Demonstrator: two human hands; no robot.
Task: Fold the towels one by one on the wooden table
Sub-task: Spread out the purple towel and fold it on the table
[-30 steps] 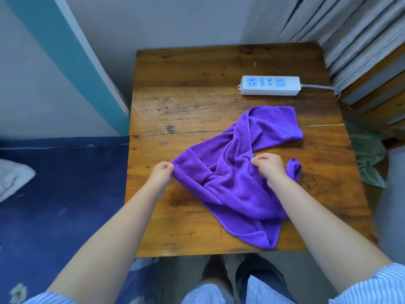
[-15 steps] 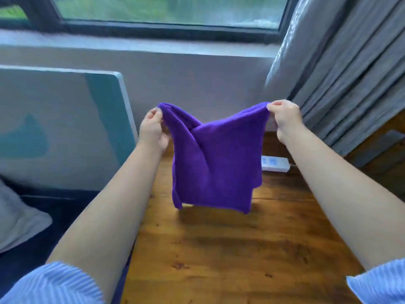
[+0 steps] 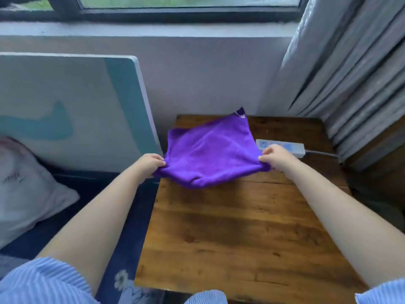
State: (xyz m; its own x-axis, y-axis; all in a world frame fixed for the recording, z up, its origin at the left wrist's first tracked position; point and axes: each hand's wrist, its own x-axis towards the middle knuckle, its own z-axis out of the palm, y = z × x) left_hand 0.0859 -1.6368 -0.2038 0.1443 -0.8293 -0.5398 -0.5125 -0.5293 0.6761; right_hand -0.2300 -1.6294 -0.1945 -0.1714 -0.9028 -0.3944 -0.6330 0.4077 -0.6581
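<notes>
Purple towel [image 3: 210, 152] now swung out flat.

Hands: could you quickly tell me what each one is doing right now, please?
Left hand: pinches the purple towel.
Right hand: pinches the same towel.

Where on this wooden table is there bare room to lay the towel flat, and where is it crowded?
The near half of the wooden table is bare, bordered by both forearms and the near edge. The far half is crowded: the purple towel, pinched by the left hand and right hand, spreads out above it, and the power strip lies on the far right.
</notes>
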